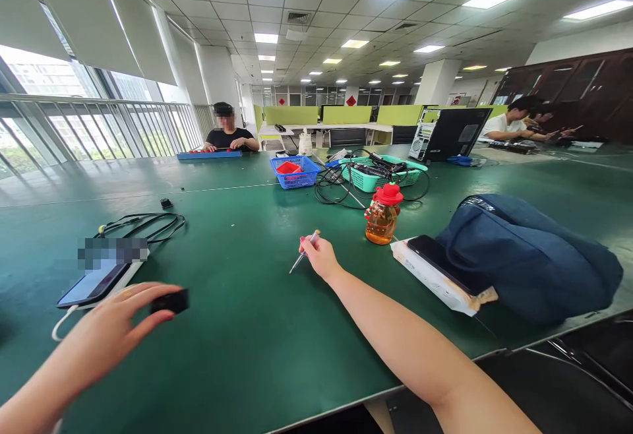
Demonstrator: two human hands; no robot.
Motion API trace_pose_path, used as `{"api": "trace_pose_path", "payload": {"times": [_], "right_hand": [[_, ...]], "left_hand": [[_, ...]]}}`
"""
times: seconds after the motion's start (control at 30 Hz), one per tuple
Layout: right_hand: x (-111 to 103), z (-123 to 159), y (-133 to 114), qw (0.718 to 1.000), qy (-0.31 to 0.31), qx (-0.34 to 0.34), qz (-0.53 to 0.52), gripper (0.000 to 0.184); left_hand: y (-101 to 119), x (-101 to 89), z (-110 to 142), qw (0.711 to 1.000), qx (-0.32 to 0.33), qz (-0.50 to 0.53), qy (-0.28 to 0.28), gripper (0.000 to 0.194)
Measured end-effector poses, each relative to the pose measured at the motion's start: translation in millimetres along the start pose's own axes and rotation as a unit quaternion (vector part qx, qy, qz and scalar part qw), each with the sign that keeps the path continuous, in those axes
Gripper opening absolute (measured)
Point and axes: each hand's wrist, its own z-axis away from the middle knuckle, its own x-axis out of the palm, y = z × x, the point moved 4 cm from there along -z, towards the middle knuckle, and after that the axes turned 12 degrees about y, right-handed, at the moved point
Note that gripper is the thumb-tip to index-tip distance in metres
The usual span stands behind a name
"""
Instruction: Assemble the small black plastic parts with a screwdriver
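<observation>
My left hand (131,318) is closed around a small black block-like piece (171,301), held between thumb and fingers above the green table (237,355); its exact kind does not show. In my right hand (320,256), a thin screwdriver (298,262) is pinched, its slim metal tip slanting down and left to the tabletop or just over it. A phone (93,282) with a lit screen lies left of my left hand, with a white cable at its lower end. Another small black piece (167,203) rests farther back on the left.
Black cables (163,223) lie behind the phone. A red-capped bottle (383,216), a blue basket (297,180) and a green basket (366,181) full of cables stand ahead. At right are a white box (430,279), a dark phone (445,262) and a navy bag (529,256). People sit beyond.
</observation>
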Motion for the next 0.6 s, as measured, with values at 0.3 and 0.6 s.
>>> {"api": "trace_pose_path", "payload": {"times": [0.3, 0.6], "right_hand": [[-3.3, 9.5, -21.4, 0.992, 0.02, -0.098, 0.073, 0.034], [27.7, 25.1, -15.2, 0.838, -0.057, -0.305, 0.449, 0.019]], "left_hand": [[142.7, 91.2, -104.8, 0.985, 0.14, 0.061, -0.081, 0.03], [138.3, 111.4, -106.4, 0.994, 0.07, 0.068, -0.043, 0.039]]}}
